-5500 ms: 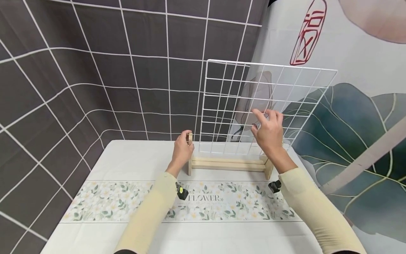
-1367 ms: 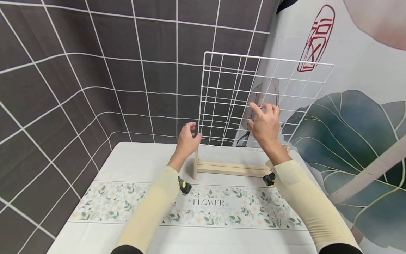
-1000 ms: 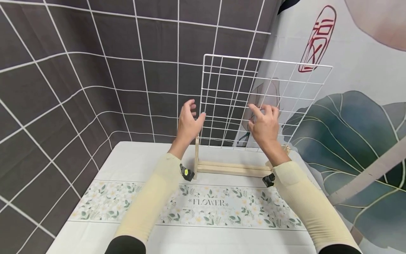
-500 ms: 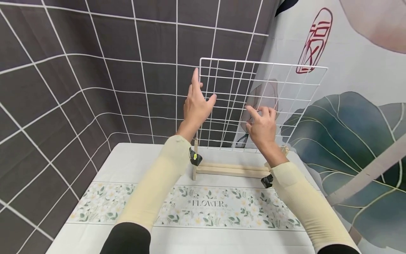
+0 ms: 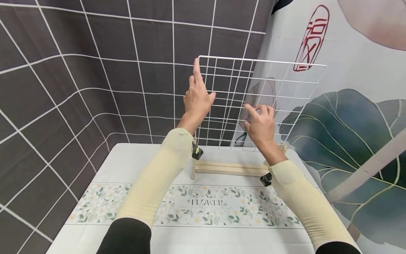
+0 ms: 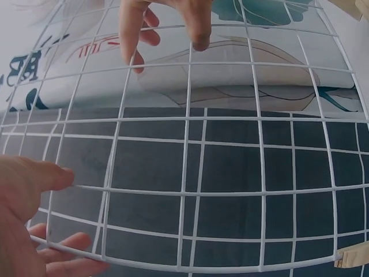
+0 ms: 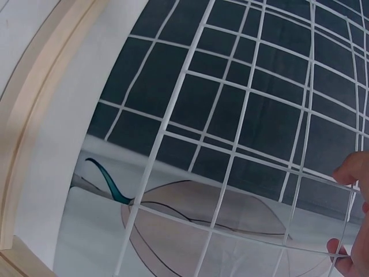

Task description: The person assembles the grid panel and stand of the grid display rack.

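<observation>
A white wire grid panel (image 5: 260,60) stands upright, tilted back, above a light wooden stand (image 5: 231,169). My left hand (image 5: 197,98) holds the panel's left edge high up, index finger stretched along it towards the top corner. In the left wrist view, that thumb lies on the near side of the grid (image 6: 260,119), and the other fingers reach behind the edge wire. My right hand (image 5: 261,123) holds the middle of the grid, fingertips hooked through the openings. The stand's left post is mostly covered by my left wrist; its right post is partly behind my right arm.
The table (image 5: 120,162) has a white cover with a floral strip (image 5: 206,204) printed "FLOWER". Behind it hangs a dark curtain (image 5: 152,42) with white grid lines. At the right is a pale cloth (image 5: 358,120) with large leaf prints.
My left hand has let go of the stand's left post and risen along the panel's left edge to its upper part. My right hand has stayed on the grid.
</observation>
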`<state>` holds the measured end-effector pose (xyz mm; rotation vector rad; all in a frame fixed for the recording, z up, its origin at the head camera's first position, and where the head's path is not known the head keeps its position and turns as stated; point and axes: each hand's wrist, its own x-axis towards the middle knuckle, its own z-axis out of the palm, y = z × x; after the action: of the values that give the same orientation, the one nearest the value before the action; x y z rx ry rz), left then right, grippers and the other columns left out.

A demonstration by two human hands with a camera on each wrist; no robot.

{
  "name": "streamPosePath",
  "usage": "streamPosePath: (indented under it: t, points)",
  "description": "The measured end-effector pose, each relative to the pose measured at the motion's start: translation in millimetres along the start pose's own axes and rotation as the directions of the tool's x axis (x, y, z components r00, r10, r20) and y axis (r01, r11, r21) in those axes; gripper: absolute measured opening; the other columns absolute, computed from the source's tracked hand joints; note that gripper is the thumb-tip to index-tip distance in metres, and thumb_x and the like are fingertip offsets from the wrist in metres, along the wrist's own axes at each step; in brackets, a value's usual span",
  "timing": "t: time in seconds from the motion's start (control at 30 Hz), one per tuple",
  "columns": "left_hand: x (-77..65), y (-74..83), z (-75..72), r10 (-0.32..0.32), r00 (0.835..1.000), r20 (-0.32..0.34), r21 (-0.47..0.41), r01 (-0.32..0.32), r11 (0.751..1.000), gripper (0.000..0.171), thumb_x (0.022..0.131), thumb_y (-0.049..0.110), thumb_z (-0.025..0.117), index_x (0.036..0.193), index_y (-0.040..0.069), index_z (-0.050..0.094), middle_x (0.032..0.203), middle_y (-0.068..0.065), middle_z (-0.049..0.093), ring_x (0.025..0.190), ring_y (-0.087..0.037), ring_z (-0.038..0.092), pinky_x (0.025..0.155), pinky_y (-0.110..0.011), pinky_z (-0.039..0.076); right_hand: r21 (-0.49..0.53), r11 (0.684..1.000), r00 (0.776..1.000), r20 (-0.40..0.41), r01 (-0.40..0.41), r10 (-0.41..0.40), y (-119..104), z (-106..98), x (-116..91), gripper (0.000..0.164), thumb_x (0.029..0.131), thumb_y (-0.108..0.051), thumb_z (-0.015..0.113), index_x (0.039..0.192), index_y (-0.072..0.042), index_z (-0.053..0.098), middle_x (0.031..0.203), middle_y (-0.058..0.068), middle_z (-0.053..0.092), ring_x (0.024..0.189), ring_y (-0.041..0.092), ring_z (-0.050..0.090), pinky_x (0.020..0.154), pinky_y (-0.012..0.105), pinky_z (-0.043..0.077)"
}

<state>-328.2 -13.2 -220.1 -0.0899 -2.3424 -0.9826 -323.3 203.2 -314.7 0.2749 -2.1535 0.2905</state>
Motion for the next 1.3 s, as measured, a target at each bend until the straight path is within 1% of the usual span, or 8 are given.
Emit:
streamPosePath:
  t: [0.13,0.3,0.57,0.77,0.9,1.07,1.17,1.3]
  points:
    - [-0.4,-1.1,0.6,0.014,1.000,-0.020,-0.028,-0.015,0.999,0.116,0.079,0.020,0.076,0.150,0.041,-0.013,0.129,-0.004,0.050,0.077,-0.028,0.063,0.067,-0.040,0.052,-0.007,1.000,1.000,0.008,-0.005,0.005,-1,0,0,0.057,0.072,-0.007,0.079,0.123,-0.025,0.062,0.115,0.020,0.056,0.115,0.040,0.045,0.081,0.052,0.050]
    - [0.4,-1.2,1.1,0.031,0.999,-0.028,-0.057,-0.032,0.998,0.116,0.079,0.016,0.075,0.150,0.040,-0.013,0.128,-0.007,0.051,0.075,-0.028,0.062,0.068,-0.039,0.052,0.003,1.000,1.000,0.018,-0.023,0.023,-3,0,0,0.059,0.070,-0.006,0.080,0.124,-0.024,0.062,0.118,0.020,0.054,0.116,0.039,0.043,0.083,0.052,0.049]
    - [1.9,0.6,1.4,0.009,1.000,-0.028,-0.065,-0.011,0.998,0.117,0.078,0.015,0.076,0.150,0.041,-0.013,0.130,-0.007,0.050,0.072,-0.028,0.061,0.067,-0.038,0.052,0.011,0.999,0.998,0.044,-0.037,0.036,-4,-3,2,0.059,0.071,-0.004,0.077,0.125,-0.022,0.061,0.121,0.020,0.052,0.119,0.039,0.042,0.082,0.052,0.050]
    - [1.0,1.2,1.3,0.006,1.000,-0.028,-0.070,-0.008,0.998,0.117,0.078,0.014,0.075,0.150,0.041,-0.013,0.131,-0.007,0.049,0.070,-0.028,0.061,0.065,-0.038,0.052,0.009,1.000,0.998,0.055,-0.012,0.011,-2,-10,-1,0.062,0.073,-0.008,0.075,0.131,-0.022,0.057,0.126,0.020,0.052,0.120,0.040,0.044,0.090,0.055,0.047]
    - [1.4,1.2,1.4,0.002,1.000,-0.026,-0.068,-0.004,0.998,0.117,0.078,0.014,0.074,0.149,0.042,-0.014,0.131,-0.006,0.048,0.071,-0.028,0.062,0.065,-0.038,0.052,0.019,0.999,0.999,-0.008,0.038,-0.038,1,-17,-3,0.057,0.077,-0.014,0.071,0.132,-0.020,0.056,0.125,0.018,0.055,0.117,0.039,0.047,0.093,0.054,0.045]
    - [3.0,1.9,1.3,-0.005,1.000,-0.024,-0.061,0.003,0.998,0.118,0.078,0.015,0.075,0.149,0.043,-0.015,0.132,-0.006,0.048,0.070,-0.028,0.061,0.065,-0.037,0.052,0.076,0.994,0.988,-0.140,0.073,-0.062,9,-26,2,0.050,0.080,-0.017,0.067,0.129,-0.014,0.058,0.119,0.020,0.058,0.112,0.040,0.050,0.092,0.051,0.046]
    - [3.9,1.8,1.4,-0.003,1.000,-0.027,-0.063,0.002,0.998,0.118,0.077,0.014,0.076,0.149,0.043,-0.014,0.131,-0.006,0.048,0.070,-0.028,0.061,0.066,-0.038,0.052,0.113,0.993,0.980,-0.199,0.037,-0.014,17,-34,9,0.049,0.081,-0.016,0.067,0.128,-0.010,0.058,0.116,0.022,0.057,0.111,0.041,0.049,0.092,0.050,0.043]
    - [3.7,1.6,2.0,-0.001,1.000,-0.023,-0.063,-0.001,0.998,0.119,0.077,0.013,0.076,0.149,0.042,-0.014,0.131,-0.007,0.048,0.070,-0.027,0.061,0.065,-0.037,0.052,0.150,0.985,0.965,-0.237,-0.082,0.116,28,-47,18,0.052,0.083,-0.017,0.066,0.132,-0.009,0.053,0.118,0.024,0.051,0.114,0.039,0.044,0.097,0.049,0.037]
